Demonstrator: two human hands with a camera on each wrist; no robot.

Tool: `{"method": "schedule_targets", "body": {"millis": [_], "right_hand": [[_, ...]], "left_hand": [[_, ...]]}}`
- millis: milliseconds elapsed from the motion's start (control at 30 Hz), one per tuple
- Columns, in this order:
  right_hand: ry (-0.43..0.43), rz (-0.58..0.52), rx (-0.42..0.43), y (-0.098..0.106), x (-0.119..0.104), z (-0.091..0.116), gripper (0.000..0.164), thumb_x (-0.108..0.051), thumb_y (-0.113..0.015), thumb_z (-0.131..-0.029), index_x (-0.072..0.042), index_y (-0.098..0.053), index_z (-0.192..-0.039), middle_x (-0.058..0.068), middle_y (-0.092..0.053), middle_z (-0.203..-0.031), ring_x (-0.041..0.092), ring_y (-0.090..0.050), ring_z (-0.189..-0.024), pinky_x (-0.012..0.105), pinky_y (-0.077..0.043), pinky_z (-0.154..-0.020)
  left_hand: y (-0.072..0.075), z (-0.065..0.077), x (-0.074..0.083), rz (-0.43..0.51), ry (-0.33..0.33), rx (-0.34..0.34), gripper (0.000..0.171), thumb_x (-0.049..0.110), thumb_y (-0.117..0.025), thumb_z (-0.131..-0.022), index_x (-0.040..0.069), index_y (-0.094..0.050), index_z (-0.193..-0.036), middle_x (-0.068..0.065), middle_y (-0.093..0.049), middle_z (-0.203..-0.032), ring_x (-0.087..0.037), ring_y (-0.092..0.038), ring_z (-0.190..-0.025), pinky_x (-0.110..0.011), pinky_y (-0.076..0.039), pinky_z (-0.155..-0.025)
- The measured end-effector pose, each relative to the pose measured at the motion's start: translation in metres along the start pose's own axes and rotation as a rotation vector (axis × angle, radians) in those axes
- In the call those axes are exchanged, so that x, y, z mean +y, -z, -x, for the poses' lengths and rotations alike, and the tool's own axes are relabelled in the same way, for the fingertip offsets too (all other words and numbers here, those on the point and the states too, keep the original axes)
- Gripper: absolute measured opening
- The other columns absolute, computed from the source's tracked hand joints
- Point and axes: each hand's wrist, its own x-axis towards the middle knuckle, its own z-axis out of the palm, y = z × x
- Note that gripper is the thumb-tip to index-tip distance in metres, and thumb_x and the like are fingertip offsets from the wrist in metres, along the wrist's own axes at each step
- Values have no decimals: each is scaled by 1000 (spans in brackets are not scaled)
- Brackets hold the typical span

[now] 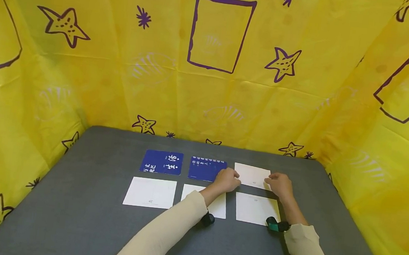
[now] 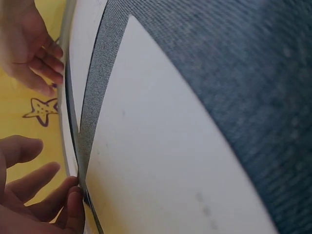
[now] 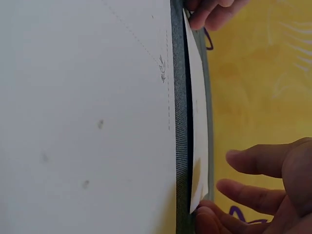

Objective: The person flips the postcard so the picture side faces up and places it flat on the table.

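A white card point(image 1: 251, 175) at the right of the back row lies between both hands. My left hand point(image 1: 227, 180) pinches its left end with thumb and finger. At the other end, my right hand point(image 1: 281, 185) pinches the near right corner. The right wrist view shows that card point(image 3: 199, 107) slightly bowed, with a dark shadow along its near edge. Just left of it lies a blue card point(image 1: 204, 169) with white writing, partly behind my left hand. Nearer to me are a white card point(image 1: 256, 208) below the right hand and another point(image 1: 219, 207) partly covered by the left forearm.
Another blue card point(image 1: 161, 162) with white characters lies at the back left, and a white card point(image 1: 150, 193) lies in front of it. The grey table point(image 1: 72, 197) is enclosed by a yellow cloth point(image 1: 112, 81) with purple drawings at the back and sides.
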Motion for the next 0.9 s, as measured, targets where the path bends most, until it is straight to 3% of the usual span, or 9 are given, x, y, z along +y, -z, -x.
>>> {"method": "schedule_targets", "body": {"millis": [300, 567, 900], "right_hand": [[-21, -44, -3, 1, 4, -2, 36, -17, -58, -92, 11, -63, -114, 32, -60, -120, 45, -55, -107, 47, -48, -82], [-40, -50, 26, 0, 9, -4, 33, -2, -47, -87, 9, -68, -109, 31, -61, -120, 36, -55, -97, 29, -43, -64], [10, -113, -15, 3, 13, -3, 31, 8, -52, -82, 11, -68, -108, 29, -66, -107, 31, -57, -90, 26, -44, -63]], "left_hand": [[2, 2, -3, 84, 21, 44, 28, 8, -65, -83, 5, -75, -109, -8, -74, -107, -25, -68, -100, -30, -51, -79], [4, 1, -6, 131, 64, 76, 36, -5, -57, -83, 8, -74, -113, -6, -73, -114, -27, -64, -113, -34, -52, -89], [3, -1, -8, 200, 67, 181, 37, -10, -57, -79, 7, -76, -105, -6, -75, -98, -24, -68, -97, -31, -53, -80]]}}
